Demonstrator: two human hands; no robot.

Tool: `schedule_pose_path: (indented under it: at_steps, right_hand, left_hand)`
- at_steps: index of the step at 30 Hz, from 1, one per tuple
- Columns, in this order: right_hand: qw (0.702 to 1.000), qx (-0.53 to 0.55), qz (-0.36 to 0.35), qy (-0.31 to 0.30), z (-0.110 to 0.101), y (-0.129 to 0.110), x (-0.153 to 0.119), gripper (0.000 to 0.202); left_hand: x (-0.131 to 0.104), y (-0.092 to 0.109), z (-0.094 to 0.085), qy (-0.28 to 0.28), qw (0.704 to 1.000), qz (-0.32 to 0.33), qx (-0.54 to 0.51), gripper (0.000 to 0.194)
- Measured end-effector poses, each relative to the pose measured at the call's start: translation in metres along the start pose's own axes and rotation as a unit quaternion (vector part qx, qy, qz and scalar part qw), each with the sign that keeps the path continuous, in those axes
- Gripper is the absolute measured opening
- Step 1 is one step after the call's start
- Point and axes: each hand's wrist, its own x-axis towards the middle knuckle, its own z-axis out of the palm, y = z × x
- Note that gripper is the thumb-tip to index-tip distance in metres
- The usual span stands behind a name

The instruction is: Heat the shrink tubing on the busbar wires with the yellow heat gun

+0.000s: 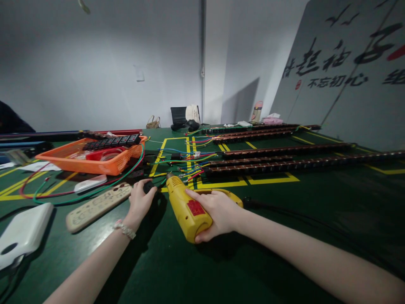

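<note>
My right hand (218,213) is wrapped round the handle of a yellow heat gun (186,207). A red label shows on the gun's body, and its nozzle points away from me toward the wire ends. A black cord (268,204) runs from the handle to the right. My left hand (141,196) is closed on a small black part (148,186), partly hidden by the fingers. Just beside that hand lies a beige power strip (98,207). Beyond the heat gun are several coloured wire ends (190,171) coming from long dark strips (268,164).
An orange basket (107,167) holding black socket modules stands at the left, with red and green wires (57,200) looping from it. A white device (25,232) and a small white box (90,183) lie on the green table (177,274). A chair (179,116) stands behind.
</note>
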Motion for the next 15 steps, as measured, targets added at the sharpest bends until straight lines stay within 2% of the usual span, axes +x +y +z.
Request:
schedule_pose_path:
  at_steps: [6,10,15]
  right_hand:
    - [1.000,0.012,-0.015,-0.005,-0.004,0.002,0.000,0.115]
    - [0.998,0.023,-0.058,-0.011,-0.006,0.004,-0.004,0.115]
    - [0.995,0.033,-0.095,-0.011,-0.005,0.003,-0.011,0.118]
  left_hand:
    - [0.000,-0.002,0.000,-0.021,1.000,-0.002,-0.010,0.035]
    - [0.002,-0.004,-0.001,-0.009,0.999,0.036,-0.018,0.034]
    - [0.004,-0.005,-0.001,0.004,0.998,0.027,-0.051,0.030]
